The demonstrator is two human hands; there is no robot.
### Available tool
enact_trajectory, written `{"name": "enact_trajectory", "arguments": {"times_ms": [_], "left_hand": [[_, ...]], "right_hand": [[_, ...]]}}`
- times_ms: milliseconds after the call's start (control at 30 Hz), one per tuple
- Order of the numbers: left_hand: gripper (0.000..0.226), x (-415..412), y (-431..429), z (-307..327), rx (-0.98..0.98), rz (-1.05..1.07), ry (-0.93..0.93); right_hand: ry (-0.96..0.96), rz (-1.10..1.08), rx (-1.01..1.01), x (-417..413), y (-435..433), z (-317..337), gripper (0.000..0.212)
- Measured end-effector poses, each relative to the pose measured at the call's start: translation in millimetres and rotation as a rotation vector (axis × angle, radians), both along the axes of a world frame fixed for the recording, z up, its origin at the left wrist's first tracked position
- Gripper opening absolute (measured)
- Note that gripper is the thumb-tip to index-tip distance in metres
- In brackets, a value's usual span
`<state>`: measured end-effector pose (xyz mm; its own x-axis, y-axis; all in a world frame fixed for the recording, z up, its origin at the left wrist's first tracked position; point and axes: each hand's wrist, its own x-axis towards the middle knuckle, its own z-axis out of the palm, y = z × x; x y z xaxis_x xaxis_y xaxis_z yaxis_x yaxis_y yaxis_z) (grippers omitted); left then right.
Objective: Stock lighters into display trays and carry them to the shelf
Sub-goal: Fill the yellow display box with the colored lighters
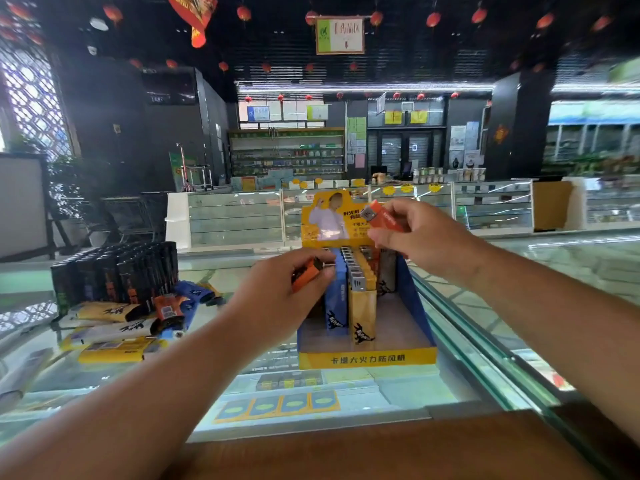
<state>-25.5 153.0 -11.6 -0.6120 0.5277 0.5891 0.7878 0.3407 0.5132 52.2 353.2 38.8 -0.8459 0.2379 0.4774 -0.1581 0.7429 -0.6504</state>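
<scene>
Your left hand [291,289], at the centre of the frame, curls its fingers round an orange lighter [306,273] just above the left side of the display tray [367,356]. Your right hand [415,237], up and to the right, pinches a red-orange lighter [382,216] between thumb and fingertips, silver cap pointing left, in front of the tray's yellow backing card. The tray, blue-walled with a yellow front lip, stands on the glass counter [346,393]. Upright blue lighters [336,299] and yellow lighters [362,306] with black logos fill its rows. Loose lighters [114,327] lie at the left of the frame
</scene>
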Motion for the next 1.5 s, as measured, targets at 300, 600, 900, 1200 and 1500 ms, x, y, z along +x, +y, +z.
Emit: {"name": "enact_trajectory", "arguments": {"times_ms": [300, 600, 900, 1200, 1500], "left_hand": [[0.014, -3.2, -0.4, -0.3, 0.029, -0.01, -0.002], [0.014, -7.5, -1.7, -2.6, 0.004, 0.003, 0.01], [0.014, -4.5, -2.9, -2.0, -0.014, -0.004, 0.014], [0.013, -6.1, -3.5, -2.0, -0.017, -0.013, -0.004], [0.014, -7.8, -3.8, -2.2, -0.007, -0.024, -0.012]], "right_hand": [[0.134, 0.032, -0.054, -4.9, 8.5, -9.4, 0.021], [0.219, 0.007, 0.205, -7.5, 11.1, -18.7, 0.039], [0.209, 0.008, 0.265, -10.0, 12.9, -21.4, 0.036], [0.134, 0.005, 0.342, -6.1, 8.9, -21.4, 0.031], [0.062, -0.116, 0.628, -5.0, 8.2, -18.2, 0.033]]}}
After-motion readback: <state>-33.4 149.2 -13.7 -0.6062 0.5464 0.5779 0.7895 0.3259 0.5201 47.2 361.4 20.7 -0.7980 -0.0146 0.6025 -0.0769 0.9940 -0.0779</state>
